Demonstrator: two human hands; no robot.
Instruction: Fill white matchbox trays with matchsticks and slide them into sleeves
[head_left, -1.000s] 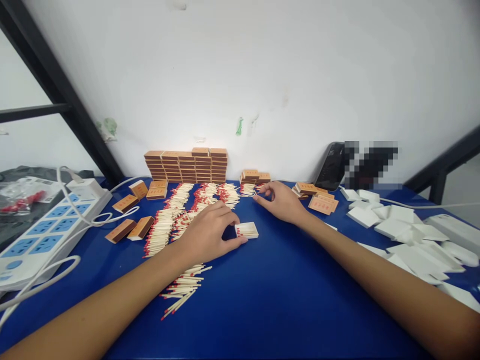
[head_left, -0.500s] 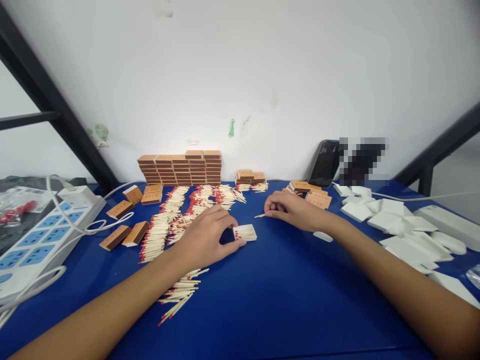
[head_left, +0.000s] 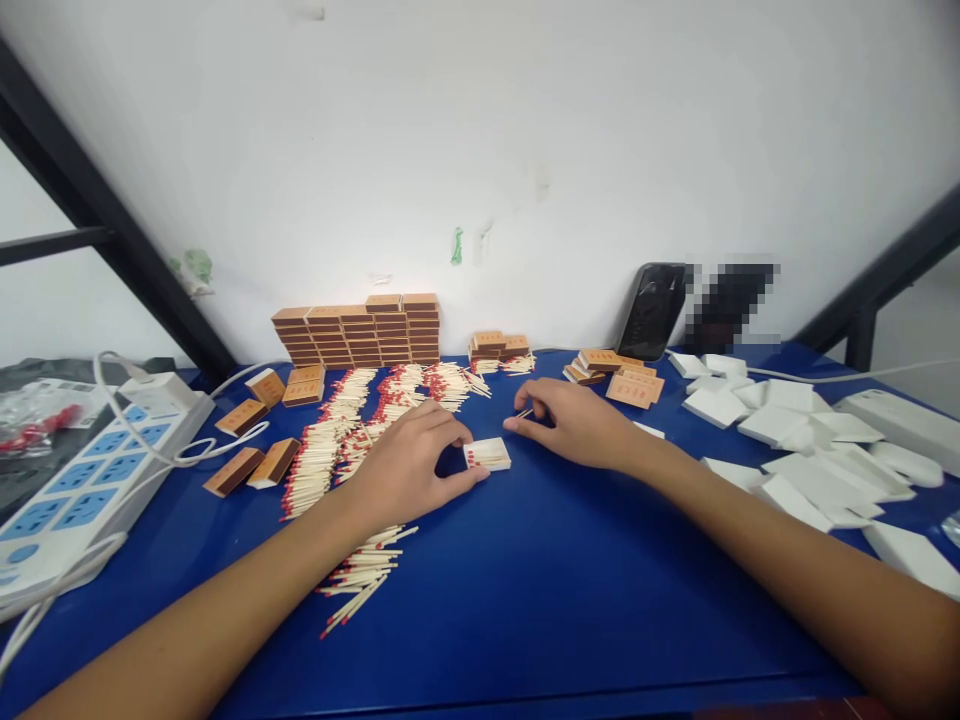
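Observation:
A small white matchbox tray (head_left: 495,452), partly filled with red-tipped matches, lies on the blue tabletop (head_left: 555,580). My left hand (head_left: 409,455) steadies its left end between thumb and forefinger. Just right of the tray, my right hand (head_left: 577,418) pinches what look like a couple of matches (head_left: 524,412), partly hidden by the fingers. Rows of loose matches (head_left: 319,470) spread beyond and left of my left hand. A smaller heap of matches (head_left: 367,570) lies near my left forearm.
Brown matchboxes (head_left: 356,337) are stacked against the wall, with several loose boxes (head_left: 241,418) at left. Box sleeves (head_left: 634,388) sit behind my right hand, and white trays (head_left: 787,420) are piled at right. A power strip (head_left: 105,470) with cables borders the left; a phone (head_left: 651,310) leans on the wall.
My right hand has moved a little left, closer to the tray, and its fingers have shifted around the matches. My left hand keeps its hold on the tray.

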